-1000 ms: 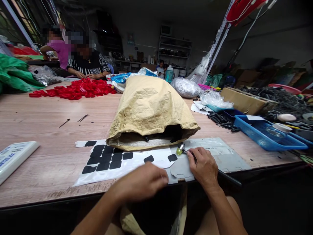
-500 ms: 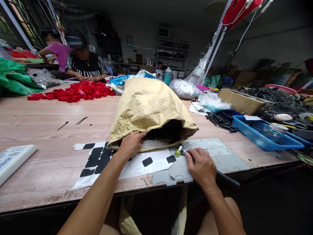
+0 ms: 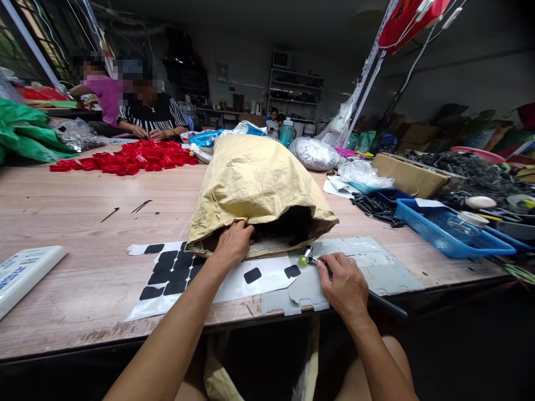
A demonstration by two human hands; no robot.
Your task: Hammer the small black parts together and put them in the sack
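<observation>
White sheet [image 3: 234, 289] on the desk [image 3: 92, 245] looks part-used: black pads [image 3: 161, 277] bunched left, total uncountable behind left forearm [image 3: 192, 312] and sack; two stand alone at right, bare backing around them. One paper sack [image 3: 263, 178] sits mid-desk, open mouth toward the wearer. Left hand [image 3: 234, 243] is in that mouth; fingertips hidden, can't tell if it's pinching anything. Nothing visibly pulled out. Right hand [image 3: 346, 281] wraps one hammer [image 3: 307, 254], head over grey board [image 3: 368, 262].
</observation>
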